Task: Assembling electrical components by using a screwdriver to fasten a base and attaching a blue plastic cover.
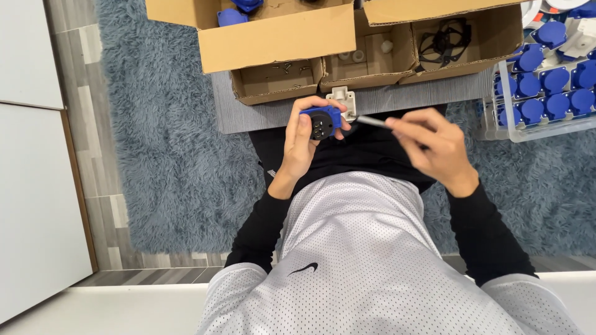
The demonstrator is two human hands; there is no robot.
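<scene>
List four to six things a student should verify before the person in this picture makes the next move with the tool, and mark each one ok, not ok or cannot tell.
1. Left hand grips the blue socket part firmly: ok.
2. Right hand holds the slim tool: ok.
3. Tool tip meets the white housing at the right spot: cannot tell, the tip is too small to make out.
4. Spare screws within reach in the small cardboard tray: ok.
5. Finished blue parts kept apart in the clear bin: ok.
</scene>
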